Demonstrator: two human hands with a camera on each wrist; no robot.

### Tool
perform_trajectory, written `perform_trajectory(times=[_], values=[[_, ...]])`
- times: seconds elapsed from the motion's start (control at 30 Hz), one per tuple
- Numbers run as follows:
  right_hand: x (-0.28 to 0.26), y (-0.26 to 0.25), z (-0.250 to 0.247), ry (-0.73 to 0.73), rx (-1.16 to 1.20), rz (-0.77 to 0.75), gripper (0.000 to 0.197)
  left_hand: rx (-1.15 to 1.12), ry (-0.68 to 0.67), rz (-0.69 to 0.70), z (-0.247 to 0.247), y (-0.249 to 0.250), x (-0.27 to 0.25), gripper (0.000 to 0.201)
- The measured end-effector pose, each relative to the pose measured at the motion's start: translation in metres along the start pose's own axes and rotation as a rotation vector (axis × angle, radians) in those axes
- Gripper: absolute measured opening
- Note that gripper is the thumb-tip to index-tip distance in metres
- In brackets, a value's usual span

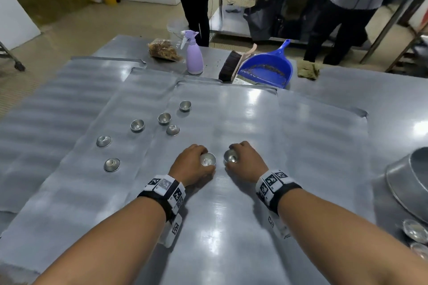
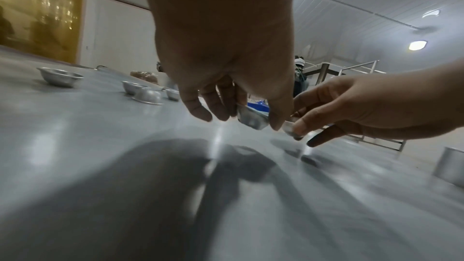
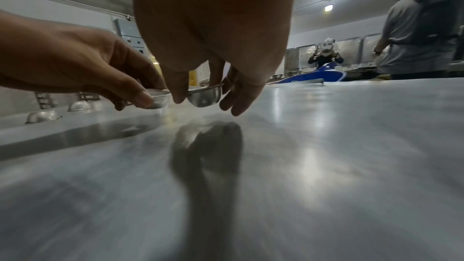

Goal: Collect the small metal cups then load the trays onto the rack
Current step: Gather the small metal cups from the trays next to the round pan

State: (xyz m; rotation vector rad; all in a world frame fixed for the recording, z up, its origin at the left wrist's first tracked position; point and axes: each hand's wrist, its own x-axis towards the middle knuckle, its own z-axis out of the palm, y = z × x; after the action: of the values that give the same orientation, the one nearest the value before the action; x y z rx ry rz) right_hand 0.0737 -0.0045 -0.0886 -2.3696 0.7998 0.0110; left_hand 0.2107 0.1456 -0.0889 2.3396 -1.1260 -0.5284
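Observation:
My left hand (image 1: 193,162) pinches a small metal cup (image 1: 207,159) just above the top tray (image 1: 243,227). Right beside it, my right hand (image 1: 246,157) grips a second cup (image 1: 230,156). The two cups are tilted and nearly touch. In the left wrist view the left hand's cup (image 2: 251,119) hangs off the tray between thumb and fingers. The right wrist view shows the right hand's cup (image 3: 204,96) held the same way. Several loose cups lie to the left on the overlapping trays, the nearest (image 1: 173,130) upside down and another (image 1: 112,165) near the left forearm.
A purple spray bottle (image 1: 194,55), a brush (image 1: 231,65), a blue dustpan (image 1: 266,69), a bag of brown scraps (image 1: 163,50) and a rag (image 1: 308,70) line the table's far edge. A large metal bowl (image 1: 410,183) and more small cups (image 1: 415,231) sit at the right. Two people stand beyond.

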Motion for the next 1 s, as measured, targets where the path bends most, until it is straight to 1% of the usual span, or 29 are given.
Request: perform_trajectory(times=[0.1,0.23,0.37,0.53,0.63,0.8,0.93,1.0], values=[[-0.048,0.023,-0.013,0.048,0.057,0.017,0.055,-0.05,-0.019,0.052,0.016,0.037,-0.021,0.045],[-0.122,0.058,-0.03,0.121,0.12,0.055,0.056,-0.116,-0.064,0.099,0.05,0.089,-0.059,0.038],[-0.187,0.096,-0.047,0.183,0.158,0.104,0.06,-0.121,-0.093,0.14,0.087,0.141,-0.095,0.042],[-0.269,0.151,-0.068,0.24,0.194,0.151,0.058,-0.121,-0.124,0.188,0.147,0.204,-0.141,0.041],[-0.325,0.194,-0.079,0.275,0.204,0.197,0.059,-0.132,-0.148,0.222,0.191,0.245,-0.172,0.044],[-0.397,0.259,-0.089,0.296,0.194,0.304,0.061,-0.152,-0.215,0.265,0.255,0.295,-0.213,0.048],[-0.442,0.297,-0.093,0.295,0.181,0.393,0.061,-0.105,-0.277,0.313,0.293,0.326,-0.234,0.053],[-0.459,0.311,-0.096,0.299,0.174,0.435,0.06,-0.073,-0.331,0.33,0.308,0.339,-0.241,0.055]])
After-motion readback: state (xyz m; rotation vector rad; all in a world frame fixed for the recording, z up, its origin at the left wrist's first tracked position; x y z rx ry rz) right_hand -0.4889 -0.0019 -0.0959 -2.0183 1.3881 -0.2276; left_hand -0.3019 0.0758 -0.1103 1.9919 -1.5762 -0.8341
